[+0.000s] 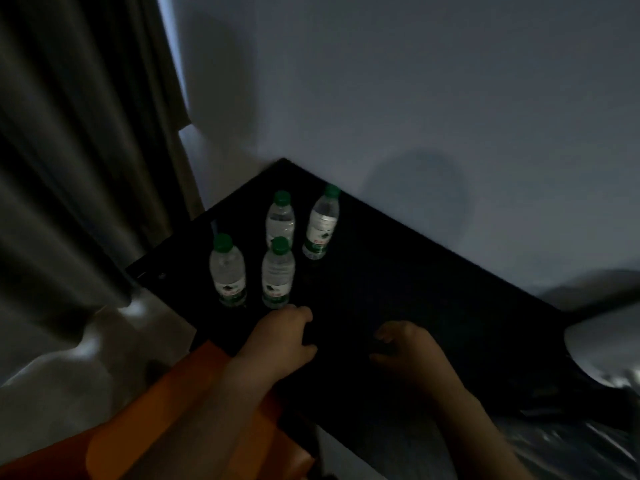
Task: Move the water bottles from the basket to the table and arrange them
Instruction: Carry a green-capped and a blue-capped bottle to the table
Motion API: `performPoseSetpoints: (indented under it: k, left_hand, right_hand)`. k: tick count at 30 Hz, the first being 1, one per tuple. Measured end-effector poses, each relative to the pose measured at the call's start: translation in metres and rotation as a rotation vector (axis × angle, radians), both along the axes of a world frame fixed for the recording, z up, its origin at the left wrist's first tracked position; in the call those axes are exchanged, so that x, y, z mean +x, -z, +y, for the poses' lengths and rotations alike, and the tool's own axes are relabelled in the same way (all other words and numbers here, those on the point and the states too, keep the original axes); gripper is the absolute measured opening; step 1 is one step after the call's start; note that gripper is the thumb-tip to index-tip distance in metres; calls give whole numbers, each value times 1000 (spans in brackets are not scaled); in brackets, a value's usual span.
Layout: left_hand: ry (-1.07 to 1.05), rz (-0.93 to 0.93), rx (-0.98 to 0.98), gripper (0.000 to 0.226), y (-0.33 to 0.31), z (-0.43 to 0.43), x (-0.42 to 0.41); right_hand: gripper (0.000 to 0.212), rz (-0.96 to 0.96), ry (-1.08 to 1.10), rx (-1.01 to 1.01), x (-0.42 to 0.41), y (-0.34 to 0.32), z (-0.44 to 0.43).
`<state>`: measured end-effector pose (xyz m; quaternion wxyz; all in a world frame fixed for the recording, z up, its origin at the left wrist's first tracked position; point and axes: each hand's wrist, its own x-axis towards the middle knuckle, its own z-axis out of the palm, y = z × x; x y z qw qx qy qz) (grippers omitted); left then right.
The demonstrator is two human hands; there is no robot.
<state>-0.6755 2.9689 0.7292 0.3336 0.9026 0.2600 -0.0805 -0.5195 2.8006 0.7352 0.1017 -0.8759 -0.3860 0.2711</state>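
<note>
Four small water bottles stand on the black surface [398, 271]. Each is clear plastic with a green screw cap and a pale label that carries a dark mark and a green band low on the body. The dim light and blur hide the print.

Take the front bottle [278, 275] as the mark. The left bottle [227, 271] stands just beside it to the left, with a narrow gap between them. The rear bottle [280, 218] stands straight behind it, its lower part hidden by the front bottle's cap. The right bottle [320, 225] stands behind it and to the right, and looks slightly tilted in this wide-angle view.

The left hand [280, 336] hangs just in front of the front bottle's base. Its grip is loose, with the fingers curled downward and holding nothing. Whether the knuckles touch the bottle cannot be told. The right hand [405, 344] is well to the right of the front bottle and nearer the camera, over bare surface, its grip likewise slack and empty. An orange shape [166, 403] lies under the left forearm, nearer than the front bottle and to its left.
</note>
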Motion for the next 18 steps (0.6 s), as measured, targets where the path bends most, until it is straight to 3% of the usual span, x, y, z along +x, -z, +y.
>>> performPoseSetpoints:
  k: [6, 18]
  left_hand:
    - [225, -16, 55, 42, -32, -54, 59]
    - [576, -8, 132, 45, -59, -242, 142]
  right_hand:
    - [27, -112, 282, 47, 14, -17, -79]
    - [35, -192, 759, 112, 1, -41, -292]
